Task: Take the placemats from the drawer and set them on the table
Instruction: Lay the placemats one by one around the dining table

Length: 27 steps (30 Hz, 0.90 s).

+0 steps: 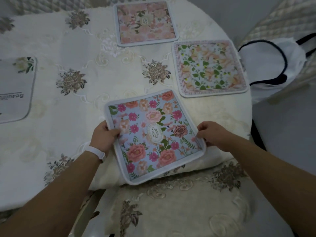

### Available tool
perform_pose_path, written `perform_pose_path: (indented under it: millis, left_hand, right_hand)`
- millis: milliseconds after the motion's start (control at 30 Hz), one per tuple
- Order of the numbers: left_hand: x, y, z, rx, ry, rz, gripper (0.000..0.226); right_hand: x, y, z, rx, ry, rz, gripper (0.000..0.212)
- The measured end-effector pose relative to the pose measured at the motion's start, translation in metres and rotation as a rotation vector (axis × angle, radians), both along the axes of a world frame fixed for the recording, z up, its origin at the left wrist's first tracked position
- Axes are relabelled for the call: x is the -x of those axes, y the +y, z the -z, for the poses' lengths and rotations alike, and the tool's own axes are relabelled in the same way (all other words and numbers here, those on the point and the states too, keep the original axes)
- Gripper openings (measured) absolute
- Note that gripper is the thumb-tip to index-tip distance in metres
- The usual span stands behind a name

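A blue floral placemat [153,135] marked "Garden" lies at the near edge of the table [85,48], slightly rotated and overhanging the edge. My left hand [105,135] pinches its left border, thumb on top. My right hand [211,134] pinches its right border. Three other placemats lie flat on the tablecloth: a pale pink one [146,23] at the far middle, a peach and green one [209,68] at the right, and a grey one [15,89] cut off by the left edge.
An embroidered cream tablecloth covers the round table and hangs over its near edge. A chair seat [179,207] with matching fabric stands below the mat. A white bag with dark handles [273,65] sits on a chair at the right.
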State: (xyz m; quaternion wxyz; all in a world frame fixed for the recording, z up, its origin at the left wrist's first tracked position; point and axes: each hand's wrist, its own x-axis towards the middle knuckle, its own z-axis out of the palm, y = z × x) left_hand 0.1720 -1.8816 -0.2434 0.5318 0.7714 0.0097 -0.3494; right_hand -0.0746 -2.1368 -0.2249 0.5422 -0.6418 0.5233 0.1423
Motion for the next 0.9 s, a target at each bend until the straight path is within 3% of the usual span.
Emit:
perform_pose_path:
  millis: [100,267,633,800,900]
  left_hand:
    - [0.001,-0.011,0.002,-0.031,-0.031,0.019,0.023]
    - [0.005,-0.011,0.001,-0.237,-0.346,0.122,0.042]
    - [0.002,0.002,0.011,-0.262,-0.47,0.159,0.047]
    - [0.017,0.007,0.027,-0.442,-0.831,0.58,0.055]
    - [0.034,-0.003,0.032,-0.512,-0.952,0.868,0.063]
  right_hand:
    - [0.007,0.007,0.002,0.016,0.046,-0.016,0.006]
    - [0.014,0.019,0.008,0.081,0.094,-0.04,0.008]
    - [0.006,0.04,0.003,0.25,0.174,-0.232,0.034]
    - [-0.009,0.05,0.013,0.774,0.057,-0.515,0.055]
    - [-0.026,0.054,0.031,0.832,0.007,-0.733,0.064]
